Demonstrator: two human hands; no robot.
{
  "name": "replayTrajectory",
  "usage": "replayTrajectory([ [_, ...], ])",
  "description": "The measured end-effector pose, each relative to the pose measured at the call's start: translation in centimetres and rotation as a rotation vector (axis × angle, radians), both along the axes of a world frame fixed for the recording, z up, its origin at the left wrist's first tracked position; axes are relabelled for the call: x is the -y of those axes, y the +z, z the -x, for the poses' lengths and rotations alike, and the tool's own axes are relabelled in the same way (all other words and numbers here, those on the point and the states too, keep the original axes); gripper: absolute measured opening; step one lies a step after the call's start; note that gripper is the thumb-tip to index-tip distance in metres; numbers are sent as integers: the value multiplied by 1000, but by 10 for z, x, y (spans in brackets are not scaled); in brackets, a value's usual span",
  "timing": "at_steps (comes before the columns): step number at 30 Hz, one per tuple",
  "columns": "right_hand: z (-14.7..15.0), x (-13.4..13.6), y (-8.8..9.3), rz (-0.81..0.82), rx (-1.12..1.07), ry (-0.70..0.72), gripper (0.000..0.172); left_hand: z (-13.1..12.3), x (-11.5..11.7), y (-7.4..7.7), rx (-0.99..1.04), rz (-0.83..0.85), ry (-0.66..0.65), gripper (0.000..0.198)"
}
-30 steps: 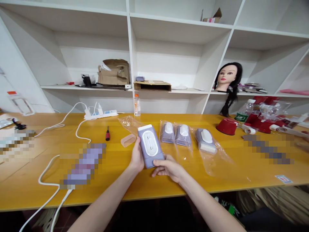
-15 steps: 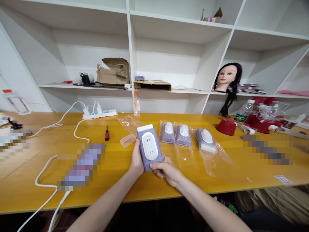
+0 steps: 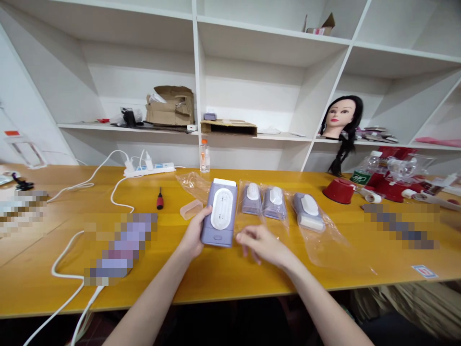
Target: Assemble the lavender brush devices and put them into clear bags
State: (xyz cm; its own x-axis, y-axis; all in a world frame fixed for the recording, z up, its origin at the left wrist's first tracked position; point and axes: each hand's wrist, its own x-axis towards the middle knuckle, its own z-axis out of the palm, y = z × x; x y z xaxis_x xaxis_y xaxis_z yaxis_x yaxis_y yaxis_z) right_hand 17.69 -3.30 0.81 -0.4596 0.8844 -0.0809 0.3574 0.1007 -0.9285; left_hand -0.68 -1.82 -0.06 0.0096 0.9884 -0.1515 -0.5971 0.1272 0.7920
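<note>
My left hand (image 3: 192,233) grips a lavender, box-shaped device (image 3: 219,211) with a white oval panel on its face, holding it upright on the yellow table (image 3: 223,278). My right hand (image 3: 261,245) is off the device, just to its right, fingers loosely apart and holding nothing. Beyond that hand lie three similar lavender devices (image 3: 274,203) in transparent plastic bags. An opened plastic bag (image 3: 192,186) lies behind the held device, and a translucent peach cap (image 3: 190,209) sits near my left hand.
A red-handled screwdriver (image 3: 160,198) and a power strip (image 3: 149,169) with white cables lie to the left. A red bowl-shaped part (image 3: 338,191) and assorted bottles stand to the right. Pixelated patches cover parts of the table. White shelves behind hold cardboard and a mannequin head (image 3: 340,120).
My right hand has let go of the device and moved right. The device now stands more upright in my left hand, turned from its earlier tilt.
</note>
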Motion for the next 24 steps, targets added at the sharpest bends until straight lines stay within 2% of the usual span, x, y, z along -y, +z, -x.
replayTrajectory([
  [4, -20, -17, 32, -492, -204, -483, 26, 13, -2, 4, 53, 105, -202, 24],
  [5, -21, -23, 36, -575, -209, -533, 22, 14, -2, 3, 47, 120, -241, 22],
  [6, -20, -30, 38, -578, -196, -530, 21, 14, -1, 1, 34, 132, -276, 20],
  [8, -15, -42, 36, -392, -184, -410, 27, 12, 2, -2, -2, 137, -348, 16],
  [10, -9, -50, 27, -221, -226, -280, 28, 10, 2, -5, -47, 139, -425, 12],
  [13, 0, -57, 8, -71, -270, -164, 25, 5, -1, -9, -108, 172, -507, 14],
  [18, 3, -59, -11, 35, -234, -95, 26, -6, -11, -19, -147, 149, -504, 23],
  [24, 3, -57, -11, 122, -201, 12, 25, -9, -14, -30, -191, 142, -496, 21],
])
